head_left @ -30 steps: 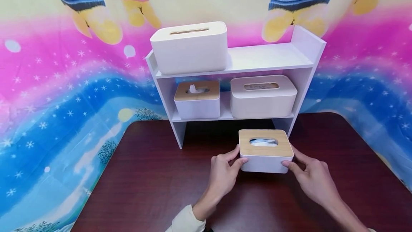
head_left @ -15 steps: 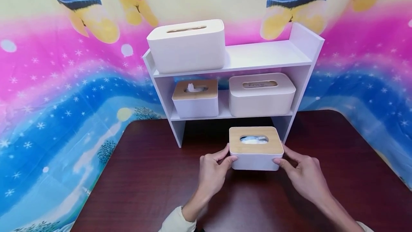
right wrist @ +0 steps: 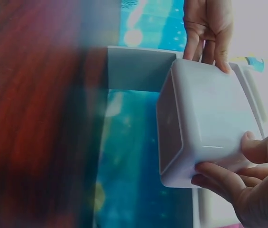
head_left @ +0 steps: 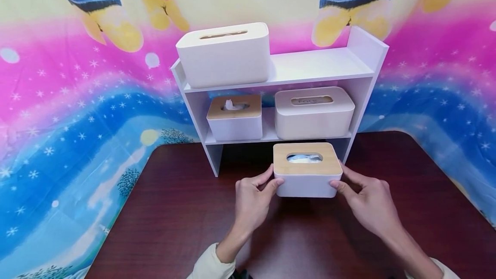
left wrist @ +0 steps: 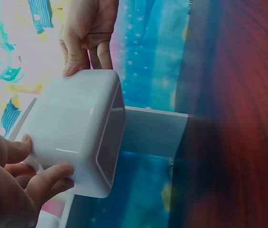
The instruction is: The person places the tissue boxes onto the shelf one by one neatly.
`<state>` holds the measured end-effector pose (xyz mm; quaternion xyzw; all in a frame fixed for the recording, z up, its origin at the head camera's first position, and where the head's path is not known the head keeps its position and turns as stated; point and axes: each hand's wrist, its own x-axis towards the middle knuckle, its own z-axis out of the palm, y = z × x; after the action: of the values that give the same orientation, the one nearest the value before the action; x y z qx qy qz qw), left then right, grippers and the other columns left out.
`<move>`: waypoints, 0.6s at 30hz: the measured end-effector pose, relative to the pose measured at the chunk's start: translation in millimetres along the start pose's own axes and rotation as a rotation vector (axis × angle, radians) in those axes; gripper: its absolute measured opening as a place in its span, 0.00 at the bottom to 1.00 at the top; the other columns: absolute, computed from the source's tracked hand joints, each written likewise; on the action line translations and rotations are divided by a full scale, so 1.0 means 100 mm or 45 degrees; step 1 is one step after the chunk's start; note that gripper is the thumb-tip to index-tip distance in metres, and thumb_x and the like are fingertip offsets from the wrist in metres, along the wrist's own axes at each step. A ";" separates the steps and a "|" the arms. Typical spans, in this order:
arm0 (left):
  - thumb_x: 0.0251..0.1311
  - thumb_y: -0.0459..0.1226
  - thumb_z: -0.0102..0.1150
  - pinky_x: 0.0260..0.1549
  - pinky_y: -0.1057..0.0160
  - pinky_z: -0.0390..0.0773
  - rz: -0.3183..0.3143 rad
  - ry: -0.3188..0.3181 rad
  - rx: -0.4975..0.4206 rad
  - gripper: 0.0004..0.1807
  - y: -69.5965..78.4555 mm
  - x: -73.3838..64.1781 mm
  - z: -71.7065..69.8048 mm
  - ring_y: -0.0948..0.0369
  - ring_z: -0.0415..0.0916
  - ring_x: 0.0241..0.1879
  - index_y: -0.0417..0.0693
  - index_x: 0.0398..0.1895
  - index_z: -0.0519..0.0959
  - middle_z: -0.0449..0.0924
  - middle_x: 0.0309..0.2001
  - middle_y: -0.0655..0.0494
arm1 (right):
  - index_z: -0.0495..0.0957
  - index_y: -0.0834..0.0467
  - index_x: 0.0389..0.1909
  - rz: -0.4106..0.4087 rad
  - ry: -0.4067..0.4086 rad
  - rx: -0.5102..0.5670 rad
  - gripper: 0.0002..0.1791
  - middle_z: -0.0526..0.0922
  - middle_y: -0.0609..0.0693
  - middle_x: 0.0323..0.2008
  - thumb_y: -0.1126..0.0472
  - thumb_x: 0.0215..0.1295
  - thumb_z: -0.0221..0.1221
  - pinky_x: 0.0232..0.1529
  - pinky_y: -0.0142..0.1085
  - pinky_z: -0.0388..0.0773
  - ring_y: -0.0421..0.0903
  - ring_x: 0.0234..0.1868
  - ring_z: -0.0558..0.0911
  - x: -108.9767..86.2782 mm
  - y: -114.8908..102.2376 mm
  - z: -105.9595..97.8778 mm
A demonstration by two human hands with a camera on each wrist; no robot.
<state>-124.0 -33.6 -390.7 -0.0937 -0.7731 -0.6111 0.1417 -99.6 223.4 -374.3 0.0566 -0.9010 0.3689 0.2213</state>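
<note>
A white tissue box (head_left: 307, 185) with a light wood lid (head_left: 310, 165) is held in front of the shelf, raised off the table. Pale tissue (head_left: 305, 158) shows in its oval slot. My left hand (head_left: 251, 201) grips the left end, thumb on the front face and fingers at the side. At the opposite end my right hand (head_left: 370, 199) grips it the same way. Both wrist views show the white tissue box (left wrist: 72, 123) from below, its recessed underside facing the table.
Behind stands a white two-tier shelf (head_left: 317, 64). A large cream tissue box (head_left: 224, 63) sits on its upper left. On the lower tier are a wood-lidded tissue box (head_left: 236, 128) and a cream tissue box (head_left: 314, 119). The table (head_left: 162, 218) is dark red-brown.
Both hands have carried the tissue box to the left, and in the last half second up toward the shelf. The head view has shifted slightly.
</note>
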 end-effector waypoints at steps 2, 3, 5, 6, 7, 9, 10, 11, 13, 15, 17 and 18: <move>0.61 0.42 0.79 0.51 0.65 0.88 0.010 -0.003 -0.009 0.27 0.03 0.01 0.00 0.62 0.86 0.55 0.47 0.62 0.85 0.86 0.59 0.47 | 0.79 0.56 0.71 0.003 0.002 0.006 0.32 0.93 0.64 0.40 0.58 0.66 0.75 0.15 0.30 0.62 0.37 0.29 0.82 0.01 -0.02 -0.04; 0.61 0.42 0.79 0.51 0.64 0.88 0.015 -0.004 -0.020 0.27 0.05 0.02 0.00 0.62 0.86 0.55 0.47 0.62 0.85 0.86 0.59 0.47 | 0.79 0.56 0.71 0.007 0.002 0.016 0.32 0.93 0.64 0.40 0.58 0.66 0.75 0.13 0.32 0.60 0.34 0.26 0.79 0.02 -0.03 -0.06; 0.61 0.41 0.79 0.51 0.65 0.87 0.024 -0.010 -0.038 0.27 0.09 0.03 0.00 0.62 0.86 0.55 0.48 0.63 0.85 0.86 0.59 0.48 | 0.79 0.54 0.72 0.011 0.004 0.029 0.33 0.93 0.64 0.40 0.57 0.67 0.75 0.12 0.32 0.58 0.28 0.26 0.78 0.04 -0.05 -0.09; 0.61 0.41 0.79 0.50 0.65 0.88 0.030 -0.012 -0.052 0.27 0.11 0.04 0.00 0.63 0.87 0.55 0.48 0.63 0.85 0.86 0.59 0.47 | 0.79 0.54 0.72 0.005 0.013 0.034 0.33 0.93 0.64 0.42 0.58 0.67 0.75 0.12 0.32 0.58 0.28 0.27 0.79 0.04 -0.06 -0.11; 0.61 0.40 0.79 0.50 0.65 0.87 0.035 -0.015 -0.067 0.27 0.13 0.05 0.00 0.63 0.86 0.55 0.48 0.63 0.84 0.86 0.59 0.48 | 0.79 0.54 0.71 0.000 0.020 0.038 0.33 0.93 0.65 0.43 0.58 0.66 0.75 0.12 0.32 0.57 0.27 0.26 0.78 0.04 -0.07 -0.13; 0.62 0.40 0.79 0.51 0.64 0.87 0.044 -0.020 -0.085 0.26 0.17 0.07 0.00 0.64 0.86 0.55 0.47 0.63 0.84 0.86 0.59 0.48 | 0.80 0.53 0.71 -0.015 0.045 0.045 0.33 0.92 0.65 0.43 0.60 0.65 0.76 0.12 0.31 0.56 0.26 0.24 0.76 0.06 -0.09 -0.16; 0.62 0.39 0.79 0.51 0.64 0.87 0.048 -0.021 -0.093 0.26 0.20 0.08 0.00 0.64 0.86 0.55 0.47 0.64 0.84 0.86 0.60 0.48 | 0.80 0.53 0.70 -0.021 0.056 0.046 0.33 0.92 0.65 0.43 0.60 0.65 0.76 0.12 0.31 0.56 0.26 0.23 0.75 0.06 -0.10 -0.18; 0.62 0.39 0.79 0.52 0.63 0.87 0.053 -0.023 -0.101 0.26 0.22 0.09 0.00 0.65 0.86 0.55 0.48 0.64 0.84 0.86 0.60 0.49 | 0.80 0.52 0.71 -0.024 0.062 0.044 0.33 0.92 0.65 0.43 0.60 0.65 0.76 0.12 0.31 0.55 0.26 0.22 0.75 0.07 -0.11 -0.19; 0.62 0.39 0.79 0.52 0.62 0.87 0.061 -0.027 -0.115 0.27 0.26 0.11 0.00 0.65 0.86 0.55 0.48 0.64 0.84 0.86 0.60 0.49 | 0.80 0.52 0.71 -0.027 0.069 0.044 0.33 0.92 0.65 0.44 0.60 0.65 0.76 0.11 0.31 0.54 0.25 0.21 0.74 0.09 -0.14 -0.23; 0.62 0.39 0.79 0.52 0.61 0.87 0.076 -0.027 -0.119 0.27 0.31 0.13 -0.01 0.65 0.86 0.56 0.48 0.64 0.84 0.85 0.61 0.50 | 0.80 0.50 0.71 -0.030 0.078 0.043 0.33 0.91 0.66 0.47 0.59 0.65 0.76 0.11 0.32 0.53 0.26 0.20 0.73 0.11 -0.17 -0.27; 0.62 0.39 0.78 0.53 0.61 0.87 0.094 -0.030 -0.118 0.27 0.36 0.15 -0.02 0.65 0.86 0.56 0.49 0.65 0.83 0.85 0.61 0.50 | 0.79 0.49 0.72 -0.038 0.085 0.047 0.33 0.90 0.67 0.51 0.59 0.66 0.76 0.11 0.31 0.53 0.24 0.20 0.73 0.13 -0.20 -0.30; 0.63 0.40 0.78 0.53 0.61 0.87 0.103 -0.033 -0.115 0.27 0.39 0.17 -0.02 0.65 0.86 0.57 0.49 0.65 0.83 0.85 0.62 0.50 | 0.79 0.49 0.71 -0.049 0.098 0.053 0.33 0.90 0.67 0.51 0.60 0.65 0.76 0.12 0.30 0.55 0.22 0.21 0.74 0.15 -0.22 -0.32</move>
<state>-126.9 -27.1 -348.9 -0.1392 -0.7421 -0.6378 0.1520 -95.6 230.7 -333.5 0.0643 -0.8826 0.3852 0.2617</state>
